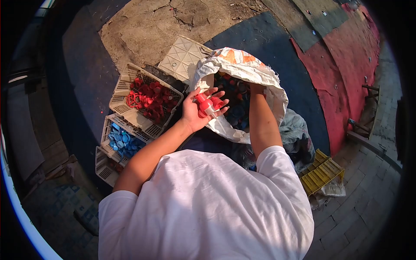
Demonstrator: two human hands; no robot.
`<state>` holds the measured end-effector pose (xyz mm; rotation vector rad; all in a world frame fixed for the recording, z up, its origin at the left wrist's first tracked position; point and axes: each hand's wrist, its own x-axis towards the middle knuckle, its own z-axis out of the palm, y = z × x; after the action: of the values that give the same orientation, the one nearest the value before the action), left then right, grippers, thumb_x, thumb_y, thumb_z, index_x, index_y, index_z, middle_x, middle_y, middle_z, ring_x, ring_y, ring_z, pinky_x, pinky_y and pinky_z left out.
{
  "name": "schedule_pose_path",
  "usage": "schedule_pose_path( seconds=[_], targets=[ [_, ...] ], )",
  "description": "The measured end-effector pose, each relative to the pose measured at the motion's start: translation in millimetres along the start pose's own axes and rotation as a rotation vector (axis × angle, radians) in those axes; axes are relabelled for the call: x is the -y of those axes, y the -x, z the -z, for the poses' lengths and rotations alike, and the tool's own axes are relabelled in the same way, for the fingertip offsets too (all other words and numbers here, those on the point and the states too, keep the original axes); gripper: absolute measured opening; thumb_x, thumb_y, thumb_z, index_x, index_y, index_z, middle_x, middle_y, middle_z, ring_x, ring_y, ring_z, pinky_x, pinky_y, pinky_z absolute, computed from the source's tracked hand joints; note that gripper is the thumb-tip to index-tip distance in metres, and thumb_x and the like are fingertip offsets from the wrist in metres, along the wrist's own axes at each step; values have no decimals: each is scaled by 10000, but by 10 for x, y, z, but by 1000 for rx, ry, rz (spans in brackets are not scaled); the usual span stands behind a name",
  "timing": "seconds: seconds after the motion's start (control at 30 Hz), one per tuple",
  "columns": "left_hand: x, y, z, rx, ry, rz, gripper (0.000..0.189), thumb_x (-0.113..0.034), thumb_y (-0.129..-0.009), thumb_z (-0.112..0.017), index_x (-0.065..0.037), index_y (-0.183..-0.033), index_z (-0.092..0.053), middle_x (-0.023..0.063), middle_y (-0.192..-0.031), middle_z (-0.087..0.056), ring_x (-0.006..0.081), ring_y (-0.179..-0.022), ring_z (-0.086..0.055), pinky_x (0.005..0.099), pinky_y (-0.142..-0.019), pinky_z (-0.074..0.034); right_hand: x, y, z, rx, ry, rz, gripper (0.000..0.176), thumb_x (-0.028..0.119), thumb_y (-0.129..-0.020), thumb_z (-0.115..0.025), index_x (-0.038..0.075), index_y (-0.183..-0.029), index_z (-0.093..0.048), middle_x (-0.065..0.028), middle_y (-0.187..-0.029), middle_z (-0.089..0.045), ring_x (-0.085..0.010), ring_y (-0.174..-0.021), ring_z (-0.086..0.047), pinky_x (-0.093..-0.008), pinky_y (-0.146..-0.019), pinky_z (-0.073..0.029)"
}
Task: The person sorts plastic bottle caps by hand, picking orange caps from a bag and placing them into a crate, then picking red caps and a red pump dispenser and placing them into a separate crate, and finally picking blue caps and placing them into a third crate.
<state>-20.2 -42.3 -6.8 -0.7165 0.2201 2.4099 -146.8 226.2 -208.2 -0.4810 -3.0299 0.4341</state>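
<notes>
Red caps (205,103), several but too overlapped to count, lie with one clear piece (211,110) in the left hand (193,112), palm up, fingers loosely spread, at the left rim of one white sack (274,80). Mixed pieces (236,113), some blue, some red, lie in the sack; the right hand is hidden inside, so I cannot tell its grip. Left of the sack stand three crates: one (120,102) with many red pieces (151,100), one (105,139) with blue pieces (124,141), one (102,167) with unclear contents. Right of the sack sits one yellow crate (323,174).
</notes>
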Motion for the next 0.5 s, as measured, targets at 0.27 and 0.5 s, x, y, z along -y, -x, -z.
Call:
schedule_pose_path(
  seconds=[0.27, 0.5],
  targets=[
    [-82, -25, 17, -5, -16, 3, 503, -457, -967, -548, -59, -1270, -601, 170, -1346, -596, 399, -1267, -557, 585, -1095, -432, 152, 73, 49, 6, -126, -208, 560, 528, -944, -557, 148, -1350, -627, -135, -1453, -552, -346, -1304, -540, -449, -1082, -425],
    [-96, -60, 46, 1, -10, 43, 486, -453, -982, -519, -60, -1243, -633, 172, -1345, -601, 406, -1266, -558, 591, -1096, -428, 144, 580, 577, 8, -211, -367, 538, 521, -932, -585, 138, -1301, -668, -149, -1406, -592, -358, -1248, -590, -446, -1029, -478]
  ],
)
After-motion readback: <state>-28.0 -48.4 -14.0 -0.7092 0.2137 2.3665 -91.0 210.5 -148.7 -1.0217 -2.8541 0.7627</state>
